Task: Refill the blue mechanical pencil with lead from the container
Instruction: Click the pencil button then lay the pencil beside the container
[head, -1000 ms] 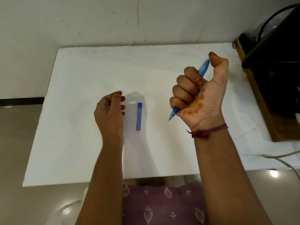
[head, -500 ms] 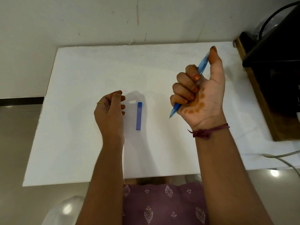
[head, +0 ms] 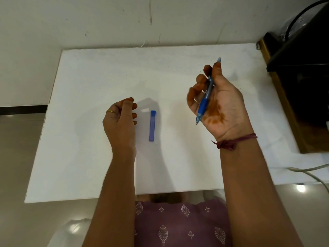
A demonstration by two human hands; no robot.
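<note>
My right hand [head: 219, 104] is raised above the white table [head: 106, 77], palm toward me, holding the blue mechanical pencil [head: 204, 102] loosely between thumb and fingers. The pencil's tip points down toward me and its cap end sticks up past my fingertips. A slim blue lead container [head: 152, 125] lies flat on the table between my hands, its long side running away from me. My left hand [head: 120, 122] rests just left of the container with fingers curled and nothing in it.
A dark box on a wooden shelf [head: 300, 72] stands at the table's right edge. A grey cable [head: 309, 172] trails over the near right corner. The wall [head: 142, 20] runs along the table's far side.
My right hand has loosened from a tight fist around the pencil to a looser hold, with the palm turned toward me. The thumb has come off the cap end. The left hand and container stayed put.
</note>
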